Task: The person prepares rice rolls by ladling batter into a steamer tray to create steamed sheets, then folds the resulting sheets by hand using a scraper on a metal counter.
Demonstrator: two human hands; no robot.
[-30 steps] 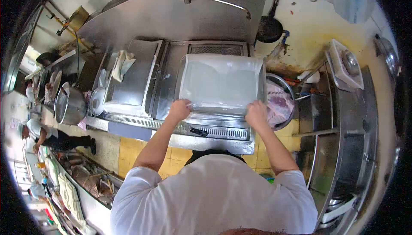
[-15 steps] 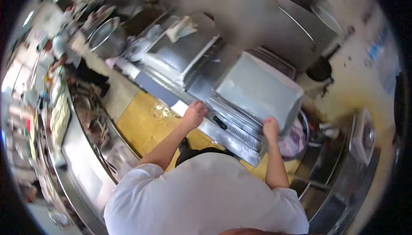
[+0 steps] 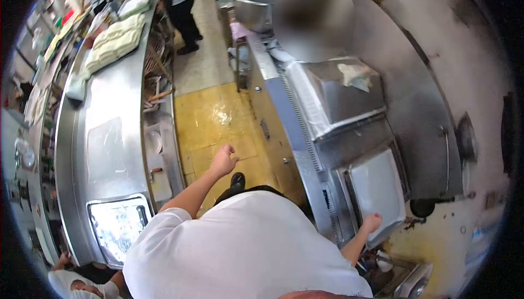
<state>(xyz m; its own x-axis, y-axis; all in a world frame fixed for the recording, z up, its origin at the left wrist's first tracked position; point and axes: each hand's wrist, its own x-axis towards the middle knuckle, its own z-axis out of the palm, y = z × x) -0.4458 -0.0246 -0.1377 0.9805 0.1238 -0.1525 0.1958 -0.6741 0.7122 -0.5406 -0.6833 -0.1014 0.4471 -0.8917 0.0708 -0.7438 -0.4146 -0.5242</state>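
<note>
A white-shirted person's left hand (image 3: 222,161) hangs half-open and empty above a yellow floor (image 3: 210,108). The right hand (image 3: 372,222) curls at a pale tray (image 3: 376,181); whether it grips is unclear. The tray sits on a steel worktop (image 3: 355,151), near a metal cover (image 3: 349,103) topped with cloth (image 3: 356,76).

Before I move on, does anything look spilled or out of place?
Possibly: a glossy patch on the yellow floor beyond the left hand looks wet, though it may be reflected light. A crumpled cloth lies loose on a metal cover.
</note>
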